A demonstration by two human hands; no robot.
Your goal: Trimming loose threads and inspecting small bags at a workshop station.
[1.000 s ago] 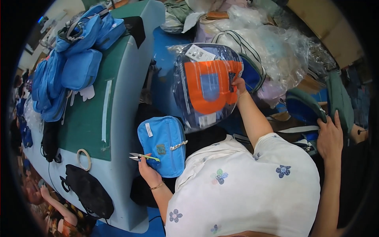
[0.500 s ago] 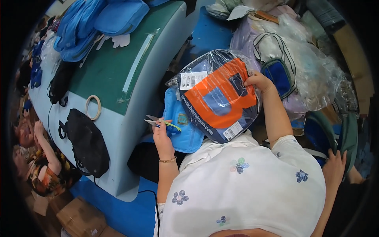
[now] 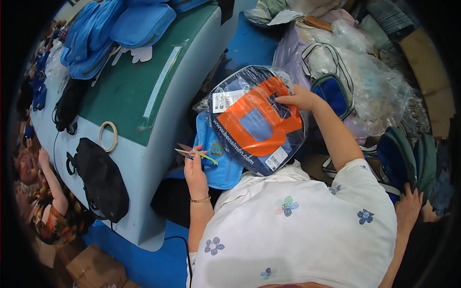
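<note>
In my left hand (image 3: 194, 172) is a small pair of scissors (image 3: 201, 156) with a lime-green handle, blades pointing left toward the table edge. On my lap lies a navy bag (image 3: 225, 141) with a large orange print, sealed in clear plastic with white labels. The fingers of my right hand (image 3: 300, 98) are closed on the upper right part of this wrapped bag, over the print. Partly under it sits a light blue fabric pouch (image 3: 225, 172) with a small square patch.
At left stands a table (image 3: 137, 192) with a green mat (image 3: 129, 86), blue bags (image 3: 91, 38), a tape roll (image 3: 108, 136) and a black pouch (image 3: 101, 180). Plastic-covered goods (image 3: 374, 72) pile up at right. Another person's hand (image 3: 408, 206) holds a green-and-blue bag (image 3: 398, 153).
My right hand has shifted left along the wrapped bag, its fingers now further onto the print. The scissors stay in my left hand. The whole view has shifted slightly.
</note>
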